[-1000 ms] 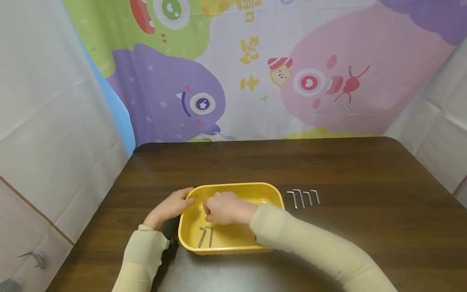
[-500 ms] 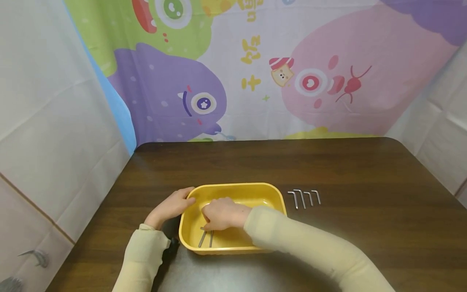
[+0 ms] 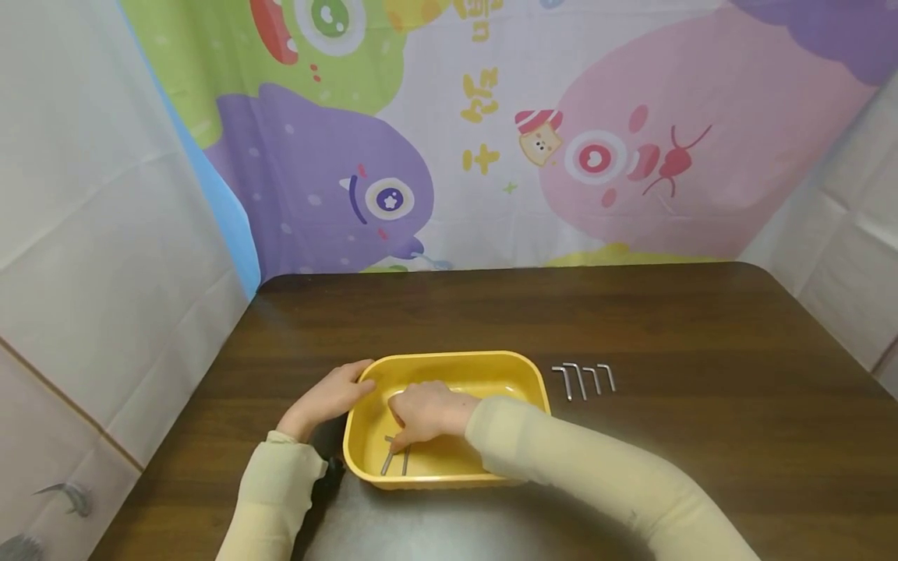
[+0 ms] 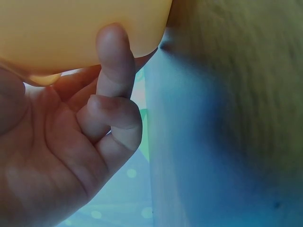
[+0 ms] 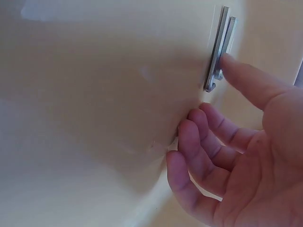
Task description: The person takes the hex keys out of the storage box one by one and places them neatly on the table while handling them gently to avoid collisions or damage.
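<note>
A yellow plastic basin point(image 3: 459, 481) stands on the table in the head view. My left hand point(image 3: 326, 401) holds its left rim, thumb over the edge and fingers outside; the left wrist view shows fingers point(image 4: 116, 61) against the outer wall. Inside the basin is my right hand point(image 3: 426, 413), palm down. Two grey hex keys point(image 5: 217, 47) lie side by side on the basin floor. In the right wrist view my right thumb point(image 5: 236, 71) touches them, while the other loosely curled fingers point(image 5: 189, 142) rest near the floor with nothing visible in their grasp.
Several hex keys point(image 3: 567, 385) lie in a row on the dark wooden table point(image 3: 701, 389), right of the basin. A black object point(image 3: 328, 475) sits by the left sleeve. A cartoon-printed cloth point(image 3: 484, 226) hangs behind the table.
My right hand has come down and slightly toward the near side, and its thumb now reaches the two hex keys. My left hand stays on the rim.
</note>
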{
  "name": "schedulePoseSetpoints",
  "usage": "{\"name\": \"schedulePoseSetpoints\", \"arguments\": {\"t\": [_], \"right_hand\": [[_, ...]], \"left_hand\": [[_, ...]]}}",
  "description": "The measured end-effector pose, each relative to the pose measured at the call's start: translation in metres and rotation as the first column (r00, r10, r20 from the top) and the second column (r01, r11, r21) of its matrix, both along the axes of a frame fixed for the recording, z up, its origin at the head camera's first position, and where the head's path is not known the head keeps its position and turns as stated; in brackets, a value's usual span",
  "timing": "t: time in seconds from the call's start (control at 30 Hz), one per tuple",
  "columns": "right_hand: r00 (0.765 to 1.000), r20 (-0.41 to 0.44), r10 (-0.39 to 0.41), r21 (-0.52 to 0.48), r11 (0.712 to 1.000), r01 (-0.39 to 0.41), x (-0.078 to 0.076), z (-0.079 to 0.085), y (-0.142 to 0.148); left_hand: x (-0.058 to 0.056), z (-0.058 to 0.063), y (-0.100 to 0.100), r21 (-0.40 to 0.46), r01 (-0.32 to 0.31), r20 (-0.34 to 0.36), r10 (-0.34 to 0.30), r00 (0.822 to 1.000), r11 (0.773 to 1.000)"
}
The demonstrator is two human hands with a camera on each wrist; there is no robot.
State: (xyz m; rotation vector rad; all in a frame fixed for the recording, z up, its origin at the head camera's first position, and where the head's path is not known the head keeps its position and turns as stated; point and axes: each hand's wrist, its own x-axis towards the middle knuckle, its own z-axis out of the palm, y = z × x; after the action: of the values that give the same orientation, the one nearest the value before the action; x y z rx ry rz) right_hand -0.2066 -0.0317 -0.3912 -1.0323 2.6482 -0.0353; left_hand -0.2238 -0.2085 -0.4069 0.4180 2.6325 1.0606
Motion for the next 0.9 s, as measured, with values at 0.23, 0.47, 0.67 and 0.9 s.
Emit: {"name": "schedulePoseSetpoints", "arguments": {"t": [0.23, 0.47, 0.67, 0.9], "right_hand": [[1.0, -0.001, 0.016, 0.004, 1.0, -0.016, -0.0016, -0.0001, -0.0003], [1.0, 0.013, 0.021, 0.002, 1.0, -0.021, -0.0025, 0.0005, 0.0001], [0.999, 0.027, 0.021, 0.015, 1.0, -0.022, -0.0012, 0.0006, -0.0006], [0.999, 0.023, 0.046, 0.02, 0.999, -0.046, -0.0009, 0.0007, -0.0004]], "left_hand": [[-0.0009, 0.0008, 0.0002, -0.001, 0.005, -0.013, -0.005, 1.0, 1.0], [-0.0009, 0.0007, 0.0004, 0.008, -0.008, -0.008, 0.008, 1.0, 1.0], [-0.0004, -0.001, -0.0003, 0.011, -0.009, -0.002, 0.009, 1.0, 1.0], [0.0003, -0.0023, 0.0, 0.01, -0.017, -0.004, 0.017, 1.0, 1.0]]}}
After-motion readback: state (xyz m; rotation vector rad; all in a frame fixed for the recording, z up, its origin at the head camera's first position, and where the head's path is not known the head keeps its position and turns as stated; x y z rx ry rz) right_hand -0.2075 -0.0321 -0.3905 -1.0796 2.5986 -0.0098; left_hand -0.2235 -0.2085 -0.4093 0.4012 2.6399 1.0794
